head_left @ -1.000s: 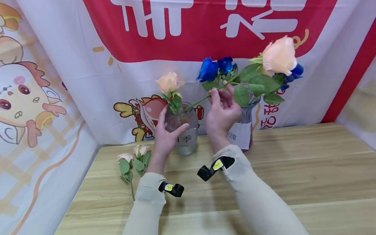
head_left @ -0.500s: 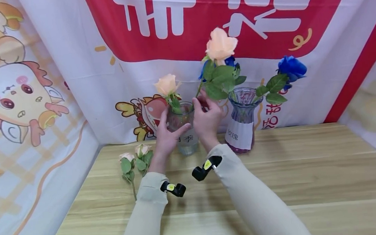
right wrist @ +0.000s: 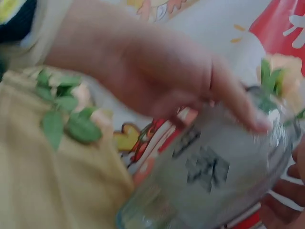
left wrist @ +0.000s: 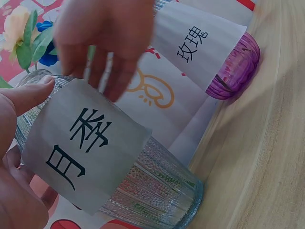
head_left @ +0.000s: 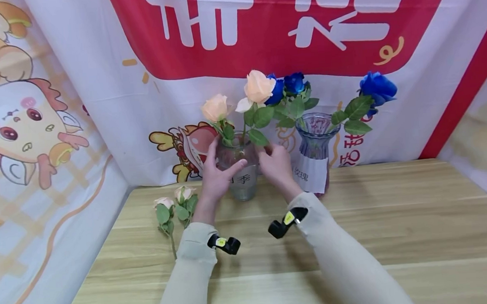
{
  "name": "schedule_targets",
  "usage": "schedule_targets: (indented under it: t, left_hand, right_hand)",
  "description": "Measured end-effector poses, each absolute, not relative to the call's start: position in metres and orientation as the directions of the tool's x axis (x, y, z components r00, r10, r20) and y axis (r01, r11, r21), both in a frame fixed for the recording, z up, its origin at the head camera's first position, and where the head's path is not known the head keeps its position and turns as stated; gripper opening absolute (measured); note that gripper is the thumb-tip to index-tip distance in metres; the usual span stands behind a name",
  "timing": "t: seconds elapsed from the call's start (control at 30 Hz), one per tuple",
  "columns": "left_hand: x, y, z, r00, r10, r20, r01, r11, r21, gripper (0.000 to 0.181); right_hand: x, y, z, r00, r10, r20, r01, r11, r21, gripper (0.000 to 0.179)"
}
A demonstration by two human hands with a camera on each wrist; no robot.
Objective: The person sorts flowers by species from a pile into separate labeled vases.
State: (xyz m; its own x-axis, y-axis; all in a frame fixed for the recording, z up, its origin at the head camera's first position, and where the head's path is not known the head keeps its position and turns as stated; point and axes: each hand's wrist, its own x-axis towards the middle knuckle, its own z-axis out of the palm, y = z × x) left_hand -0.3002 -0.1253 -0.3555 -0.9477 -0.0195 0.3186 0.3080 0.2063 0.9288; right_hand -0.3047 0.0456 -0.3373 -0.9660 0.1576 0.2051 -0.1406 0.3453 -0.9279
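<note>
My left hand grips a clear ribbed glass vase around its left side, thumb across the front beside a white paper label with black characters. One peach rose stands at the vase's left. A second peach rose rises upright from its mouth, with green leaves hanging over the right rim. Beside that rim is my right hand, its fingertips close under the leaves. In the left wrist view the fingers of this hand hang loosely downward, blurred, with no stem visible in them.
A purple-tinted glass vase with blue roses and its own label stands to the right. Two small pale pink roses with leaves lie on the wooden table at the left. A printed cloth hangs close behind the vases.
The right hand has brought the second peach rose leftward from in front of the purple vase and lowered its stem into the clear vase. The left hand has stayed on the vase.
</note>
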Motion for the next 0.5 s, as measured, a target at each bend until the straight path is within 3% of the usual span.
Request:
schedule_targets:
  t: [0.23, 0.5]
  left_hand:
    - [-0.299, -0.130, -0.358, -0.945, -0.032, 0.327, 0.314, 0.206, 0.927, 0.100]
    - [-0.300, -0.130, -0.358, -0.947, -0.016, 0.320, 0.311, 0.196, 0.930, 0.099]
  right_hand:
    - [-0.283, 0.065, -0.361, -0.976, -0.055, 0.210, -0.217, 0.189, -0.958, 0.054]
    - [-0.256, 0.069, -0.371, -0.957, -0.263, 0.122, -0.146, 0.075, -0.986, 0.079]
